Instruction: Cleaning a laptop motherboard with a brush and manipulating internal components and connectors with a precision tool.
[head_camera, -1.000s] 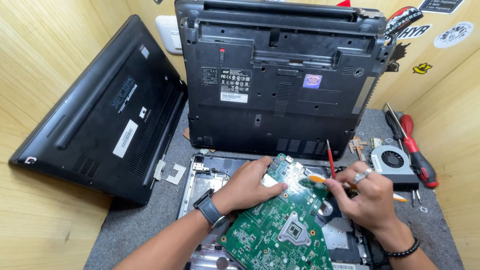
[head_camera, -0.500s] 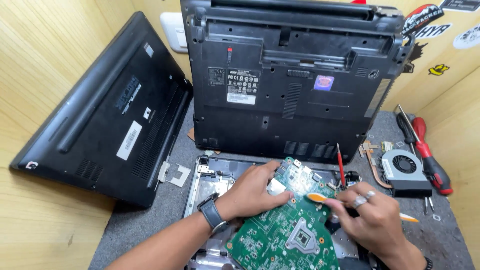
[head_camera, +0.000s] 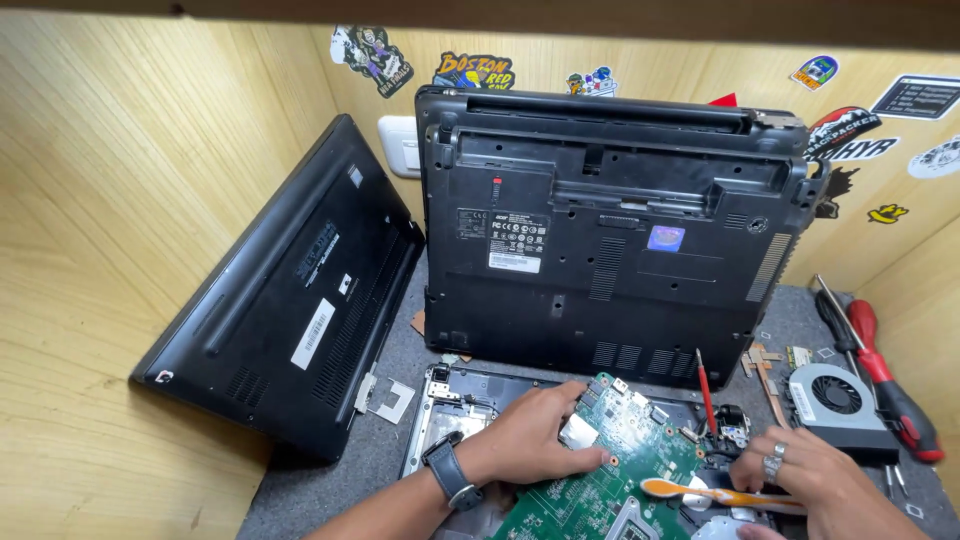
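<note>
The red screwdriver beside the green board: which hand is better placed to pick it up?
Probably the right hand: it lies just beside the red screwdriver, though it already holds an orange tool. The left hand rests on the green board, farther away.

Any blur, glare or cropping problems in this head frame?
Head view: evenly lit and sharp; no strong glare on the upright laptop base; soft shadow under the leaning laptop; a dark bar crosses the top edge; right hand and green motherboard cropped at the bottom.

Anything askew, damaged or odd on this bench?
Nothing looks damaged. The green circuit board lies tilted across the open laptop chassis, under the left hand. A loose cooling fan and metal brackets lie scattered on the mat.
</note>
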